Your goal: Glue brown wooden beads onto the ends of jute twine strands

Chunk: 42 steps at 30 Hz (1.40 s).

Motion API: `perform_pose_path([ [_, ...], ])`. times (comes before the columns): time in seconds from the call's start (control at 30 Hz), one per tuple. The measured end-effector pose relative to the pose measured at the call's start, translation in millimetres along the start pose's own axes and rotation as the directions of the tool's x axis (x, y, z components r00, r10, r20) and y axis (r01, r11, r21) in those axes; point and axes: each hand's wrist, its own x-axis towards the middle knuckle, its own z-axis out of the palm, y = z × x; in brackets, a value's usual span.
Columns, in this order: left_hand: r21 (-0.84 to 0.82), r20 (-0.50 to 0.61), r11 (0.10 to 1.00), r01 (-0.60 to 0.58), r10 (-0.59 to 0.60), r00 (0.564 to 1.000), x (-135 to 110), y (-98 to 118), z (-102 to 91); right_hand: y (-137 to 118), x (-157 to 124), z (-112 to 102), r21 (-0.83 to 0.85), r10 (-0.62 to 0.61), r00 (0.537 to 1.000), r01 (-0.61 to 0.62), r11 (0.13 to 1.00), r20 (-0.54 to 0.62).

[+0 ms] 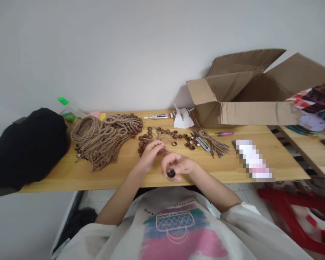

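Observation:
My left hand [151, 156] is closed in a pinch, and thin jute strands [160, 136] fan out from its fingertips. Beside it, almost touching, my right hand [182, 164] curls its fingers around a dark brown, round shell-like piece [171, 173] with a glossy hollow-looking face. Just beyond both hands lie several loose brown round pieces [142, 141], and some to the right show pale insides [191, 142]. A large heap of jute cords [100, 141], looped and knotted with brown round pieces at the ends, lies to the left.
Blue thread snips [203, 143], purple snips [224, 133] and a jute bundle [216, 144] lie to the right. A glue tube [162, 116] and white tissue [183, 118] are behind. An open cardboard box [257, 112], a blurred-out phone-like object [254, 160] and a black cloth item [29, 148] flank the work area.

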Motion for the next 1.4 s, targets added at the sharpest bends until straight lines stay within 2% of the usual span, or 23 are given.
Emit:
perform_pose_path([
  [0.07,-0.001,0.003,0.999,0.048,-0.048,0.999,-2,-4,3.6,-6,-21,-7,-0.058,-0.026,0.986,0.017,0.998,-0.165],
  [0.13,-0.026,-0.005,0.995,0.099,-0.099,0.995,-1,-7,7.1,-12,-42,-16,-0.125,-0.051,0.941,0.009,0.992,-0.335],
  [0.27,-0.103,-0.021,0.976,0.192,-0.195,0.981,3,-10,13.5,-23,-70,-34,-0.242,-0.111,0.771,-0.058,0.969,-0.628],
  [0.37,-0.16,-0.04,0.957,0.242,-0.251,0.967,8,-11,17.5,-28,-74,-45,-0.374,-0.201,0.619,-0.161,0.913,-0.759],
  [0.43,-0.193,-0.052,0.946,0.262,-0.276,0.96,11,-11,19.8,-27,-72,-51,-0.47,-0.266,0.558,-0.26,0.844,-0.786],
  [0.47,-0.209,-0.056,0.94,0.268,-0.285,0.957,12,-12,20.8,-25,-70,-53,-0.512,-0.293,0.545,-0.304,0.804,-0.785],
  [0.57,-0.25,-0.062,0.926,0.284,-0.308,0.95,16,-13,23.7,-17,-63,-59,-0.6,-0.351,0.544,-0.388,0.7,-0.762],
  [0.73,-0.293,-0.086,0.914,0.279,-0.316,0.945,25,-11,28.9,-9,-52,-57,-0.669,-0.356,0.59,-0.479,0.569,-0.725],
  [0.8,-0.299,-0.095,0.912,0.28,-0.321,0.942,28,-10,30.3,-9,-49,-55,-0.677,-0.344,0.604,-0.497,0.543,-0.719],
  [1.07,-0.286,-0.131,0.908,0.306,-0.353,0.926,31,-7,29.2,-7,-50,-53,-0.64,-0.328,0.609,-0.408,0.651,-0.722],
  [1.4,-0.272,-0.047,0.913,0.303,-0.327,0.944,24,-5,18.3,8,-51,-38,-0.644,-0.439,0.532,-0.295,0.706,-0.725],
])
